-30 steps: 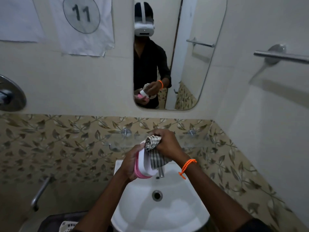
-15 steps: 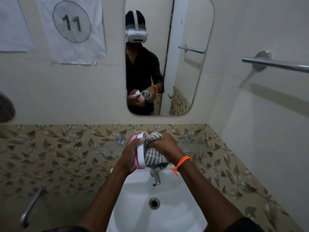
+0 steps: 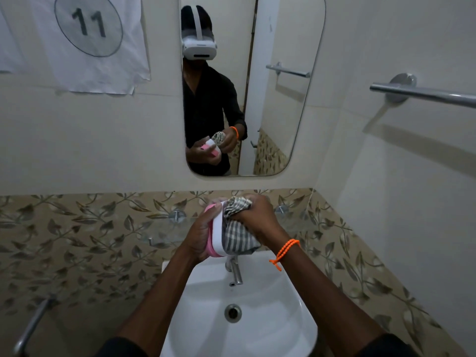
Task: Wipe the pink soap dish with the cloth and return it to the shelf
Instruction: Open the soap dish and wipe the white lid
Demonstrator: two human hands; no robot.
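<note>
My left hand (image 3: 199,234) grips the pink and white soap dish (image 3: 215,233), held on edge above the basin. My right hand (image 3: 255,215), with an orange bead bracelet on the wrist, is closed on a bunched grey checked cloth (image 3: 238,231) pressed against the dish's white side. Part of the cloth hangs down below the dish. A glass shelf (image 3: 164,228) on two metal mounts runs along the leaf-patterned tiles just behind my hands. The mirror (image 3: 280,104) reflects both hands with the dish and cloth.
A white washbasin (image 3: 270,305) with a chrome tap (image 3: 235,271) and drain sits directly below my hands. A metal towel bar (image 3: 422,95) juts from the right wall. A paper sheet marked 11 (image 3: 90,34) hangs upper left. A metal handle (image 3: 31,328) shows at lower left.
The dish and cloth have risen from just above the tap to shelf height. My view has tilted down a little, so the mirror and the paper sit higher in the frame.
</note>
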